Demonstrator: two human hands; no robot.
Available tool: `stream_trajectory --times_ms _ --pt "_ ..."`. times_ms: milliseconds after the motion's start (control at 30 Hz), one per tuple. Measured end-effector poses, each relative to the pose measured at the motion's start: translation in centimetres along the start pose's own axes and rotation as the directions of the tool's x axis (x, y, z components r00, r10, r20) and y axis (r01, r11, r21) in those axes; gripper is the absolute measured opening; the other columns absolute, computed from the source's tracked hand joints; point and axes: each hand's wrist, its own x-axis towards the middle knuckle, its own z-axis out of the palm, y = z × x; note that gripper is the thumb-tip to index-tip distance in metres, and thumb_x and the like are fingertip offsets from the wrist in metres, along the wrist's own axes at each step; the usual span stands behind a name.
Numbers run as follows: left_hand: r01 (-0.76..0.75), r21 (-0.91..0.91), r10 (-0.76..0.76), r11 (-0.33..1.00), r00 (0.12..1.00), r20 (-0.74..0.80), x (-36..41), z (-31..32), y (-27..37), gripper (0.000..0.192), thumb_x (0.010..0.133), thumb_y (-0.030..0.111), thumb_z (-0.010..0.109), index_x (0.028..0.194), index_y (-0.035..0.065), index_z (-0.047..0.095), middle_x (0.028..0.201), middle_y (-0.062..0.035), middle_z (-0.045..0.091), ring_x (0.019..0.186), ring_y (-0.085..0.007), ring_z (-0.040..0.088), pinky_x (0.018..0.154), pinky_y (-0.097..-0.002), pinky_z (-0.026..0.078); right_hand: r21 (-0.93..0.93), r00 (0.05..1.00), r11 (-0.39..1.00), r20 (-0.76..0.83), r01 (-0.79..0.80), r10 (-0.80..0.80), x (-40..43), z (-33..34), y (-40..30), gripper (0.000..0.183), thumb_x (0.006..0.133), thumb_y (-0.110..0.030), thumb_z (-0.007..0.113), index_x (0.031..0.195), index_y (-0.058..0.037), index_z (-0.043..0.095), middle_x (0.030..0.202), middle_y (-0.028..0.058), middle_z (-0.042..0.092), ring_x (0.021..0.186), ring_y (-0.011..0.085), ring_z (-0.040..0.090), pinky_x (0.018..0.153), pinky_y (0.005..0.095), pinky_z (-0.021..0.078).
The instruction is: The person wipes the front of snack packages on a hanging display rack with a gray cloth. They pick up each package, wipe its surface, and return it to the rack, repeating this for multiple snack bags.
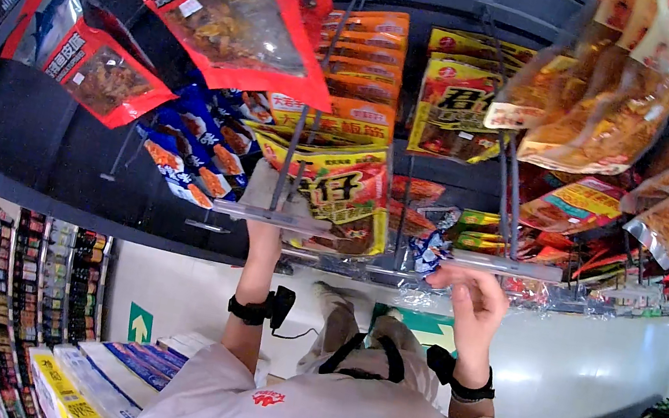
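Observation:
My left hand (265,191) reaches in among the hanging snack packets, partly covered by a clear label holder (275,219). A pale grey, blurred area lies around its fingers; whether that is a cloth is unclear, and its grip is hidden. Right beside it hang yellow-and-red snack packets (353,195), with blue snack packets (210,150) on the other side. My right hand (480,295) is raised below another clear label holder (505,266), thumb apart from the bent fingers. Its fingertips are close to a crumpled blue-and-white wrapper (430,250); contact is hard to tell.
Large red-edged fish-skin bags (234,17) overhang at upper left. Orange packets (362,73) and clear bags of brown snacks (615,104) hang from metal hooks. Boxes (74,391) are stacked by my left side. Stocked shelves (21,274) stand beyond the white floor (195,278).

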Motion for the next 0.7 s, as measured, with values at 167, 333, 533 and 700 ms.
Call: stream_trajectory --times_ms 167,333,533,700 --pt "-0.155 -0.147 0.148 0.977 0.988 -0.053 -0.9 0.5 0.8 0.032 0.078 0.007 0.05 0.109 0.0033 0.042 0.095 -0.007 0.053 0.084 -0.0179 0.053 0.072 -0.0311 0.043 0.364 0.986 0.919 -0.012 -0.15 0.165 0.4 -1.8 0.4 0.02 0.083 -0.017 0.049 0.088 0.0018 0.05 0.071 0.0116 0.057 0.062 0.0167 0.053 0.057 0.0275 0.0443" --pt "-0.219 -0.228 0.188 0.949 0.971 -0.147 -2.4 -0.5 2.0 0.036 0.08 0.008 0.049 0.114 0.0034 0.04 0.111 -0.0066 0.046 0.098 -0.0189 0.047 0.081 -0.0324 0.039 0.353 0.985 0.922 -0.007 -0.158 0.172 1.1 -2.5 0.1 0.013 0.081 -0.01 0.051 0.08 0.0013 0.056 0.071 0.01 0.059 0.059 0.012 0.054 0.055 0.0229 0.0442" --pt "-0.29 -0.236 0.256 0.927 0.952 -0.165 -3.0 -3.8 1.1 0.037 0.08 0.006 0.048 0.116 0.0027 0.04 0.114 -0.0053 0.045 0.101 -0.0167 0.046 0.084 -0.0299 0.037 0.316 0.993 0.941 0.026 -0.119 0.117 1.9 -2.7 0.8 0.013 0.08 -0.01 0.051 0.085 0.0015 0.055 0.07 0.008 0.059 0.057 0.0098 0.052 0.052 0.021 0.042" --pt "-0.253 -0.233 0.175 0.939 0.935 -0.307 -4.3 -4.9 1.5 0.033 0.08 0.007 0.048 0.112 -0.0012 0.044 0.107 -0.0066 0.05 0.094 -0.017 0.05 0.081 -0.0299 0.04 0.214 0.992 0.969 0.021 -0.126 0.124 2.5 -2.8 0.6 0.014 0.081 -0.01 0.05 0.087 0.0018 0.055 0.068 0.0063 0.058 0.055 0.0076 0.049 0.049 0.0196 0.0395"
